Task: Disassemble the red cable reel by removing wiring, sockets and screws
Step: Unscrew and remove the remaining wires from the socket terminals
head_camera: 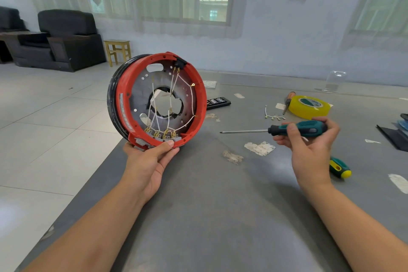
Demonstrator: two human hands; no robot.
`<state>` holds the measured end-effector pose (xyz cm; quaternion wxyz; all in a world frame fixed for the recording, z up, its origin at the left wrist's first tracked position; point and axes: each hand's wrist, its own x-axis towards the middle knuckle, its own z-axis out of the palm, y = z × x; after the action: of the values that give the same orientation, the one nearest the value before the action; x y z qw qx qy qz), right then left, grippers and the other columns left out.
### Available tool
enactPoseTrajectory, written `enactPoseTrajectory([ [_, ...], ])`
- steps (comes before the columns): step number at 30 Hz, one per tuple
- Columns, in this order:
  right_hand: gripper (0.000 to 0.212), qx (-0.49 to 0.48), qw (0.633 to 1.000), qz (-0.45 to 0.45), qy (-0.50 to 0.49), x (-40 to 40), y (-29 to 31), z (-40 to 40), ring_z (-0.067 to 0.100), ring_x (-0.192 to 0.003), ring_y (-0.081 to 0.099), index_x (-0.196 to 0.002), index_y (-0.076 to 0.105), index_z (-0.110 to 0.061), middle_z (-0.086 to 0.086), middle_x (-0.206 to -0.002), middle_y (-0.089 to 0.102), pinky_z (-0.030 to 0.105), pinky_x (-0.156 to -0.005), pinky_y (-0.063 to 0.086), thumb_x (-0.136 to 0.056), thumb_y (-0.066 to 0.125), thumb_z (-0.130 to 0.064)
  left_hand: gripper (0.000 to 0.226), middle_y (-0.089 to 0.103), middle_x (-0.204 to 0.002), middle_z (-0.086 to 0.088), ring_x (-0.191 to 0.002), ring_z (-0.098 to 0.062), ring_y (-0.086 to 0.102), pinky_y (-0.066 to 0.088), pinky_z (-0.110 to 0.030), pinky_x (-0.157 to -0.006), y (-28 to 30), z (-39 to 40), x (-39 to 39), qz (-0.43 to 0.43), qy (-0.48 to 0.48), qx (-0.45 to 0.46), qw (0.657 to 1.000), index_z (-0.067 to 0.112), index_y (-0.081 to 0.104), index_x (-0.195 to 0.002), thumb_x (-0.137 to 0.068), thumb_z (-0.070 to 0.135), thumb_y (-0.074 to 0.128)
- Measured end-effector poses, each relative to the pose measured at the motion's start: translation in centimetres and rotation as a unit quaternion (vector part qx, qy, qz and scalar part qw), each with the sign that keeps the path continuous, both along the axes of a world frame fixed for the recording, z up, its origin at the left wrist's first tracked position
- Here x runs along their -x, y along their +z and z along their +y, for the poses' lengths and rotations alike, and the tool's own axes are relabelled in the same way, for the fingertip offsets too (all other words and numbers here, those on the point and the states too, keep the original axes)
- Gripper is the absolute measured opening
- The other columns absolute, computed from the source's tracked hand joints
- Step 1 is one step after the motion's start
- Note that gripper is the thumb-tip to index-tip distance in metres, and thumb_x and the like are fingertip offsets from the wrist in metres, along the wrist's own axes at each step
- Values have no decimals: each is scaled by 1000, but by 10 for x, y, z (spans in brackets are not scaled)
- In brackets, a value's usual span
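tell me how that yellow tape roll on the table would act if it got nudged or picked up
The yellow tape roll lies flat on the grey table, so a nudge would probably slide it rather than roll it. Stood on edge, its round shape would likely roll. It looks thickly wound, so probably stiff and fairly hefty for its size.

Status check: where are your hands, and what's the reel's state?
Left hand grips red cable reel upright by its lower rim. Right hand holds screwdriver, tip clear of reel. White wiring and terminals in place. No obstruction.

one cable reel [156, 99], two screwdrivers [298, 129], one tape roll [309, 107]
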<state>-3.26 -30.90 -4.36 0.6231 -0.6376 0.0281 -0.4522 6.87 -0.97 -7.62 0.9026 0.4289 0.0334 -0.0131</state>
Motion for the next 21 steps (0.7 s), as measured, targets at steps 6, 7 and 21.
enactPoseTrajectory([
  [6, 45, 53, 990, 132, -7, 7, -11, -12, 9, -79, 75, -100, 48, -43, 8, -106, 64, 17, -67, 59, -86, 83, -17, 84, 71, -129, -22, -101, -40, 78, 66, -42, -74, 0, 1, -1, 4, -30, 4, 1000, 23, 38, -146, -84, -20, 72],
  [7, 45, 110, 977, 177, -38, 9, -14, -15, -1, -76, 70, -97, 48, -44, 0, -99, 67, 13, -63, 54, -82, 86, -24, 84, 72, -127, -22, -102, -41, 78, 66, -42, -75, 0, 2, -1, 3, -38, 5, 999, 23, 39, -146, -83, -20, 73],
  [21, 35, 473, 802, 342, -122, 10, -25, -16, 18, -111, 59, -121, 64, -33, -10, -116, 66, 37, -90, 50, -90, 71, -46, 86, 72, -125, -28, -110, -48, 74, 65, -49, -83, 4, 2, 6, -7, -141, 0, 990, 17, 40, -147, -75, -11, 77],
])
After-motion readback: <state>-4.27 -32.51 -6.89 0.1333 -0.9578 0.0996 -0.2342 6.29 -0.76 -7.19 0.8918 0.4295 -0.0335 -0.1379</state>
